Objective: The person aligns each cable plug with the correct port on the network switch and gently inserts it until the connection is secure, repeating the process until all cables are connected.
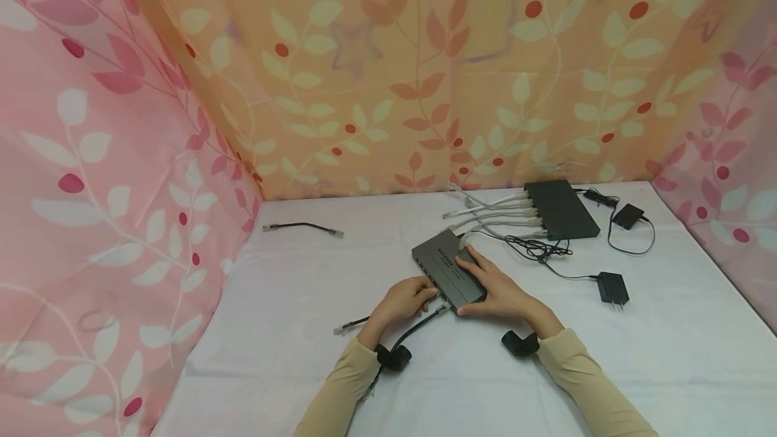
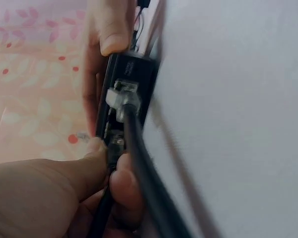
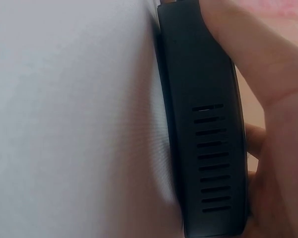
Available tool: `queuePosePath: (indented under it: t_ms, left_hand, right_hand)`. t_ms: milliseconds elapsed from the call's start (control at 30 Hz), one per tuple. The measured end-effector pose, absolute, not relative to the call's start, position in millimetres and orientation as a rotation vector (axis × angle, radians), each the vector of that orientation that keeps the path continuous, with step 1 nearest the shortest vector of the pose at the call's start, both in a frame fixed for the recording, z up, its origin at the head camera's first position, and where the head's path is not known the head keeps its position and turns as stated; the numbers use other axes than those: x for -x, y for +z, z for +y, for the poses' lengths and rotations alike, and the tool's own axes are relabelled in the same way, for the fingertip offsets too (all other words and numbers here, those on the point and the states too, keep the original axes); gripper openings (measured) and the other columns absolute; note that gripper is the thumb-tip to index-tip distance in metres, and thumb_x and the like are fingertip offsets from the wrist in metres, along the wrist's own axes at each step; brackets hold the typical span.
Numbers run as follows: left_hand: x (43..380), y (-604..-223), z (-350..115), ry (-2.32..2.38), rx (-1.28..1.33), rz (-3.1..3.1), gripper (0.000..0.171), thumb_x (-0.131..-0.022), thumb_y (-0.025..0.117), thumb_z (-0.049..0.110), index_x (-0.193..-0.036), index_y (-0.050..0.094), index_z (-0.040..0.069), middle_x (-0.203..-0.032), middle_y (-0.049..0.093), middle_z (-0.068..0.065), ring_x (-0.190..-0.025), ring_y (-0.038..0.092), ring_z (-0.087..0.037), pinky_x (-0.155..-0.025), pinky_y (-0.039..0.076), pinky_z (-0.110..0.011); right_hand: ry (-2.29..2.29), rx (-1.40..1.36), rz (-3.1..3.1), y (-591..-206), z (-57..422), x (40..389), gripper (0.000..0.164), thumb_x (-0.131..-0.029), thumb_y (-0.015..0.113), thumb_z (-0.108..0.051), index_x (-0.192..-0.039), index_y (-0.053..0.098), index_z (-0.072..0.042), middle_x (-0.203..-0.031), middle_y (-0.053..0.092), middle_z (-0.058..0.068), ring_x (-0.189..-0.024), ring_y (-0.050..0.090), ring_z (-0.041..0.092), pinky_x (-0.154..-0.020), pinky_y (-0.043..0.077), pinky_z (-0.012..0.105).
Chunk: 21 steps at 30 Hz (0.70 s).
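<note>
A dark grey network switch marked NETGEAR lies slantwise on the white cloth. My right hand grips it, thumb at the near end and fingers over the top; the slotted side fills much of the right wrist view. At the port side, my left hand pinches a black network cable near its plug, against a port. Whether that plug is fully in is hidden by the fingers. A second black network cable has its clear plug at a port near the switch's end.
Behind stands a larger black box with several white cables along its left side. Two black power adapters and a bundled cord lie to the right. A short black network cable lies at the back left.
</note>
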<state>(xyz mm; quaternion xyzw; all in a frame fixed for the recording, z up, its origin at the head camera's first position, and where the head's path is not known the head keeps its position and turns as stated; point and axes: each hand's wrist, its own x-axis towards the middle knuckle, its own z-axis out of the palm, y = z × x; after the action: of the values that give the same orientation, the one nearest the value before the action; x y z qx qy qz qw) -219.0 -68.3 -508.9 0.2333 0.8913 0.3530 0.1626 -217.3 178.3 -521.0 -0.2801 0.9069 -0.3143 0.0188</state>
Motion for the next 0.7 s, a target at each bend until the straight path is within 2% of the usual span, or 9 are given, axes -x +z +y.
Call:
queuePosePath:
  t_ms: [500,700]
  left_hand:
    - [218.6,-506.6,-67.9,1.046,-0.656,2.479,0.022,-0.097,0.048,0.031,-0.089,0.061,0.015,-0.062,0.057,0.004,-0.048,0.053,-0.009,-0.050,0.041,-0.021]
    - [220.0,-502.6,-71.7,1.068,-0.643,2.460,0.021,-0.095,0.051,0.033,-0.095,0.062,0.015,-0.064,0.059,0.002,-0.051,0.056,-0.011,-0.051,0.045,-0.023]
  right_hand:
    - [-0.981,0.846,2.811,-519.4,179.8,214.2,0.101,-0.067,0.072,-0.062,-0.146,0.028,-0.018,-0.155,0.008,0.013,-0.138,0.018,0.038,-0.095,0.035,0.060]
    - [-0.984,0.861,2.811,-518.9,179.0,215.6,0.101,-0.067,0.072,-0.062,-0.146,0.028,-0.018,-0.155,0.008,0.013,-0.138,0.018,0.038,-0.096,0.035,0.060]
